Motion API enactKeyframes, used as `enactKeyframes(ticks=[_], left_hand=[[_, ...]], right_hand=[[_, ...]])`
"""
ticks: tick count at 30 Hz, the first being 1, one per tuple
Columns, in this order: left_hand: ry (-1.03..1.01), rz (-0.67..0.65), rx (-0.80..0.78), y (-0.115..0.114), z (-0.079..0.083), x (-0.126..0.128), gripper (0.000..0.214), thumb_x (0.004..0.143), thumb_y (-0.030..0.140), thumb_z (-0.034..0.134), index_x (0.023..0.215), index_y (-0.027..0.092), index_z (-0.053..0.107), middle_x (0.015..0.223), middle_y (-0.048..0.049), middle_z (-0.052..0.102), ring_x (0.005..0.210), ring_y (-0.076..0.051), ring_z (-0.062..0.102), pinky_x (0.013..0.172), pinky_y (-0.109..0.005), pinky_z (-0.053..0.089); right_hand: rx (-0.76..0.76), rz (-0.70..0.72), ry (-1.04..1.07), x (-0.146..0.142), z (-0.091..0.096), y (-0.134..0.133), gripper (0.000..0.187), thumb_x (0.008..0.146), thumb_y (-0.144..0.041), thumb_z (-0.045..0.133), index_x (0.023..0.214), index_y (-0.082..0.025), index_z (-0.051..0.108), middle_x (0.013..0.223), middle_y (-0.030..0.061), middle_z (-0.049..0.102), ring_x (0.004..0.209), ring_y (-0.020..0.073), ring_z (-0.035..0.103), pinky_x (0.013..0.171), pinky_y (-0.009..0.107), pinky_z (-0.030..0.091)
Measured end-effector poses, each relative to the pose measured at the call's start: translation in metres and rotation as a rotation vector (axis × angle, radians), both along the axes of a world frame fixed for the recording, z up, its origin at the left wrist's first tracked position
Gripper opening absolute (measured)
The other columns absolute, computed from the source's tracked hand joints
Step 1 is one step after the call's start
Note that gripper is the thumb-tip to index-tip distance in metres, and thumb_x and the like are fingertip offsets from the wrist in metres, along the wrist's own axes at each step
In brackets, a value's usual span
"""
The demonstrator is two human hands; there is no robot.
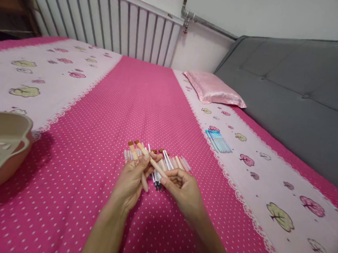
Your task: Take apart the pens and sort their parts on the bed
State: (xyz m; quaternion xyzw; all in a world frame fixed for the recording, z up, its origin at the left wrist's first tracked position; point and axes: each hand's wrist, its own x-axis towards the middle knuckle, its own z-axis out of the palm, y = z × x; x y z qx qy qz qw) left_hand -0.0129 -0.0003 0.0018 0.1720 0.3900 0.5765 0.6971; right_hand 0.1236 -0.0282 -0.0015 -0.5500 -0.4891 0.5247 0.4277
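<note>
My left hand (132,180) is closed around a flat paintbrush (133,151) with brown bristles and a pale wooden handle, whose end pokes out below the palm. A second, similar brush (155,165) slants across between both hands, bristles up and to the left. The left thumb and fingers pinch it near its upper part, while my right hand (182,186) grips the lower end of its handle. Under and beyond the hands lies a heap of pens and brushes (183,163), some white with dark tips (157,185), partly hidden by my fingers.
A beige-pink basin (24,146) with small pale scraps stands at the left. On the right lies a row of light blue pens (219,141). A pink pillow (214,89) rests by the grey headboard (289,81). The pink dotted bedsheet (142,89) reaches a white radiator (121,25).
</note>
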Motion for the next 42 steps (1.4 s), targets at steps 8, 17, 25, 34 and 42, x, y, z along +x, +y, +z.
enactKeyframes(ticks=[8,17,25,34,42], left_hand=[[0.004,-0.002,0.010,0.000,0.002,0.000,0.014,0.083,0.015,0.057,0.081,0.011,0.070,0.086,-0.0095,0.073,0.084,-0.016,0.068,0.074,-0.022,0.055],[0.022,0.099,-0.013,0.004,0.002,0.001,0.020,0.086,0.014,0.052,0.075,0.009,0.068,0.082,-0.0109,0.073,0.081,-0.015,0.068,0.072,-0.019,0.054],[0.058,0.264,-0.064,0.007,-0.005,-0.008,0.016,0.087,0.012,0.050,0.080,0.008,0.064,0.083,-0.0106,0.073,0.082,-0.015,0.069,0.073,-0.022,0.056],[0.388,-0.099,-0.125,0.004,-0.015,0.000,0.016,0.085,0.016,0.053,0.073,0.008,0.060,0.054,-0.0054,0.066,0.029,-0.007,0.049,0.028,-0.014,0.033],[0.520,-0.165,-0.049,0.006,-0.040,-0.003,0.029,0.078,0.034,0.062,0.068,0.007,0.063,0.055,-0.0076,0.068,0.029,-0.009,0.050,0.032,-0.020,0.041]], right_hand=[[-0.054,0.056,0.104,-0.002,-0.006,0.001,0.039,0.077,-0.051,0.059,0.090,-0.015,0.064,0.079,0.0040,0.063,0.071,0.0134,0.057,0.064,0.025,0.044],[0.066,-0.083,-0.144,0.001,-0.002,0.001,0.022,0.072,-0.034,0.068,0.082,-0.014,0.067,0.071,0.0040,0.067,0.062,0.0147,0.059,0.058,0.025,0.046],[0.117,-0.168,-0.340,0.018,0.009,0.002,0.024,0.072,-0.037,0.065,0.084,-0.016,0.069,0.069,0.0036,0.069,0.058,0.0169,0.061,0.048,0.024,0.044],[0.290,-0.366,-0.704,0.025,-0.001,0.006,0.022,0.078,-0.034,0.059,0.090,-0.021,0.071,0.072,0.0021,0.071,0.059,0.0176,0.063,0.057,0.028,0.047],[0.576,-0.424,-0.681,0.018,-0.011,0.006,0.023,0.079,-0.027,0.059,0.095,-0.015,0.071,0.083,0.0071,0.073,0.068,0.0171,0.065,0.060,0.028,0.053]])
